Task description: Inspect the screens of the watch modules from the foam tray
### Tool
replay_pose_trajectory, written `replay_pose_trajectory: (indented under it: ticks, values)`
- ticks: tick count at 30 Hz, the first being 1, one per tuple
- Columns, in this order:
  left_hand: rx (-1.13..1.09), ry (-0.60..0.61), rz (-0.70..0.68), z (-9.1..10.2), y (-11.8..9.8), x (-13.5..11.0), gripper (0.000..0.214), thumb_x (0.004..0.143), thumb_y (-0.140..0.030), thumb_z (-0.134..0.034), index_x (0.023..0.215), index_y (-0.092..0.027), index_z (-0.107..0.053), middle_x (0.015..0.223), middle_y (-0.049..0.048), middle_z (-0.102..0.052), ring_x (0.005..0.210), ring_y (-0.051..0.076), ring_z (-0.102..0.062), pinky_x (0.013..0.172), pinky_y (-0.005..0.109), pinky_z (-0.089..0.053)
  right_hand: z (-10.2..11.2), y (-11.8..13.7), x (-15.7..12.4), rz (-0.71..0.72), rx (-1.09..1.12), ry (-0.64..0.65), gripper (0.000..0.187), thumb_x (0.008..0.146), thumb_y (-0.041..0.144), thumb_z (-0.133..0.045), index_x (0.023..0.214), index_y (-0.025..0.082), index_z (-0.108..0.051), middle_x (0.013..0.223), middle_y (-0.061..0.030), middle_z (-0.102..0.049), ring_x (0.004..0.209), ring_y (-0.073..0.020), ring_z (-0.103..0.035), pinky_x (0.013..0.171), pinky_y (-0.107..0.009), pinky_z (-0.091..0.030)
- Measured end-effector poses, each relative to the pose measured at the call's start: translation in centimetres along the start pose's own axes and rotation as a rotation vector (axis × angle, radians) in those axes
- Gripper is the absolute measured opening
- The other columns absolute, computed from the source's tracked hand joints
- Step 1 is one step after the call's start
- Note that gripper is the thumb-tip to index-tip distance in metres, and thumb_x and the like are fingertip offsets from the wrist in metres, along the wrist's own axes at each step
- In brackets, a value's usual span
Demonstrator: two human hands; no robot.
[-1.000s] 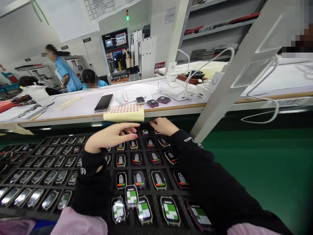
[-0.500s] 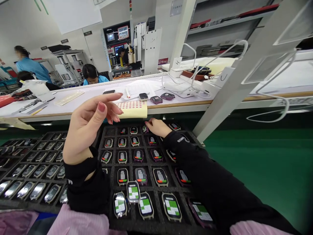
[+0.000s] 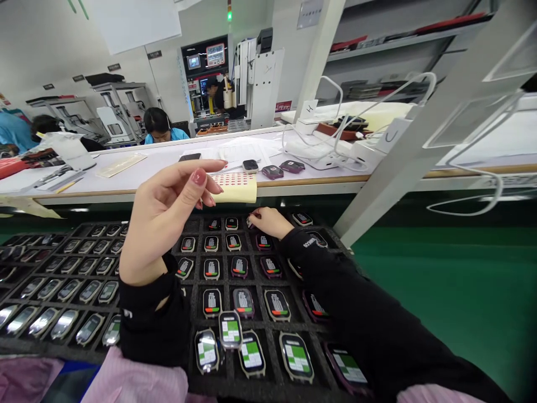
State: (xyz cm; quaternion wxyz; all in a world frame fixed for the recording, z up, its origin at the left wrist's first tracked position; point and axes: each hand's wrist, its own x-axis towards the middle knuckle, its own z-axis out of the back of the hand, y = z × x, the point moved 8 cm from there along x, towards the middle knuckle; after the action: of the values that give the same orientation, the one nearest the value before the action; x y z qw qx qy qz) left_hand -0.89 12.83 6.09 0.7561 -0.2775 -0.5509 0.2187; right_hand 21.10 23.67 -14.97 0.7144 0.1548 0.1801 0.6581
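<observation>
A black foam tray (image 3: 258, 283) in front of me holds several smartwatch bodies with lit screens; one watch (image 3: 230, 330) lies loose across the near row. My left hand (image 3: 168, 218) is raised above the tray's left part, index finger stretched toward a yellow sheet of red dot stickers (image 3: 235, 187), thumb alongside it, and I see nothing in it. My right hand (image 3: 268, 221) rests on the tray's far row, its bent fingertips pinched on a watch (image 3: 250, 220) there. Both arms are in black sleeves.
A second tray of watches (image 3: 62, 291) lies to the left. The white shelf (image 3: 126, 179) behind carries a phone (image 3: 189, 157), loose watches (image 3: 272, 171) and white chargers with cables (image 3: 327, 151). A slanted white post (image 3: 411, 129) rises at right. A person in blue (image 3: 161, 129) sits beyond.
My left hand has lifted off the tray's far rows and now hovers in front of the sticker sheet. My right hand has stayed at the far row.
</observation>
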Motion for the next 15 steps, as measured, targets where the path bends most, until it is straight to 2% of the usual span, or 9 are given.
replay_pose_trajectory:
  ticks: [9,15]
  values:
    - [0.004,-0.028,-0.032,-0.1,-0.9,-0.2,0.023,0.096,-0.041,-0.064,0.105,-0.025,-0.077,0.08,0.0013,-0.069,0.068,0.012,-0.063,0.067,0.025,-0.056,0.2,-1.1,0.4,-0.026,0.165,0.077,0.025,0.101,0.038,-0.063,0.105,0.014,-0.068,0.108,-0.007,-0.069,0.101,-0.0218,-0.067,0.094,-0.043,-0.056]
    - [-0.005,-0.016,-0.043,-0.2,-0.8,-0.1,0.022,0.097,-0.039,-0.063,0.105,-0.025,-0.077,0.08,0.0012,-0.069,0.067,0.011,-0.062,0.067,0.024,-0.056,0.4,-1.6,0.2,-0.076,0.437,0.111,0.018,0.101,0.029,-0.063,0.101,0.011,-0.067,0.096,-0.005,-0.07,0.087,-0.0183,-0.069,0.083,-0.036,-0.059]
